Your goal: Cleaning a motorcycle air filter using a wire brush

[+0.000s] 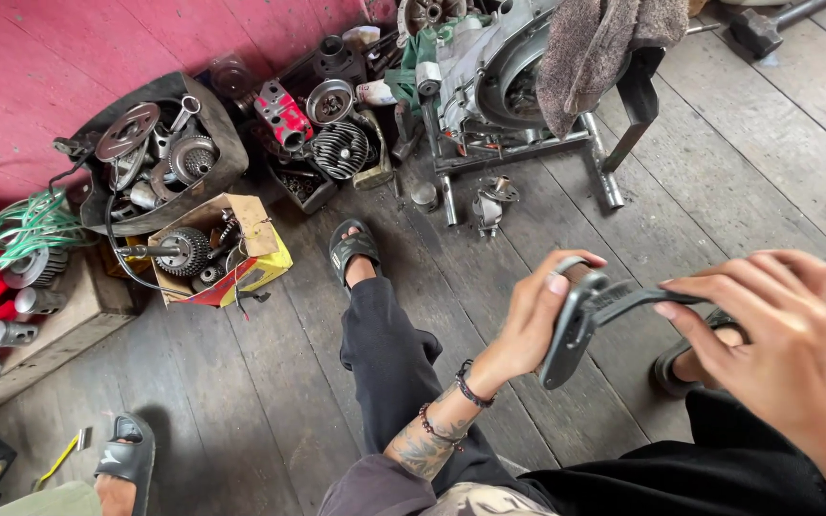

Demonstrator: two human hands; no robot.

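The dark grey, flat, curved metal lever with a long thin arm [585,320] sits between both hands, above the person's lap and the grey wooden plank floor [241,382]. Its long axis runs roughly left to right, rising slightly toward the right edge of the view. The left hand [532,320] is closed around the broad, rounded end, thumb on top. The right hand [776,349] pinches the thin arm, fingers curled over it, with the arm's tip poking out beyond the knuckles. Both hands touch it; neither is nearer.
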